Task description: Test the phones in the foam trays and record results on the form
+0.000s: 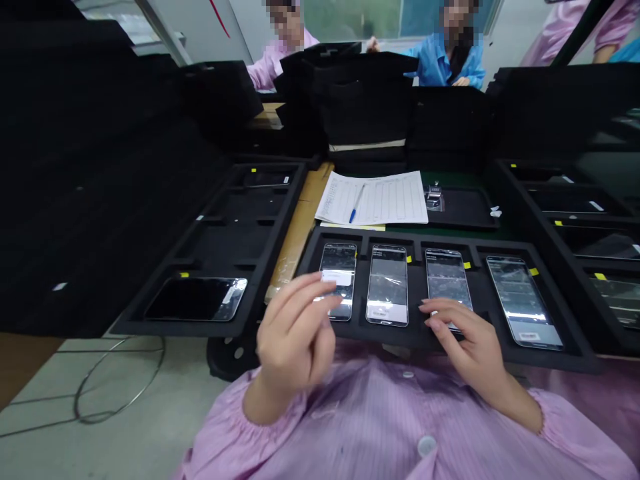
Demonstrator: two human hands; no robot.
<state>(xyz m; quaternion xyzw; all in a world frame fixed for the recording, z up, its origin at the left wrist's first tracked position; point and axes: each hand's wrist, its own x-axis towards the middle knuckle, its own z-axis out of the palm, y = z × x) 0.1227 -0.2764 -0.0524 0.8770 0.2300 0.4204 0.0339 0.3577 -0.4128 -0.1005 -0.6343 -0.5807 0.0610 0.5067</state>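
In front of me lies a black foam tray [360, 333] with several smartphones in its slots, screens lit. My left hand [297, 327] hovers at the leftmost phone [345, 310], fingers loosely bent and holding nothing; a white box shows on that screen. The second phone [387, 283] lies between my hands. Over the lower end of the third phone [447, 273] is my right hand [467, 340], its fingers apart and empty; whether they touch the glass I cannot tell. The rightmost phone [525, 300] lies to the right of that hand. Small yellow stickers sit beside the phones.
On the left, another foam tray [193, 250] holds a dark phone [197, 299]. More phones lie in a tray [565, 257] at right. Behind are a printed sheet [385, 200], a blue pen [357, 205] and stacked black trays [367, 100]. Two people sit beyond; another stands at right.
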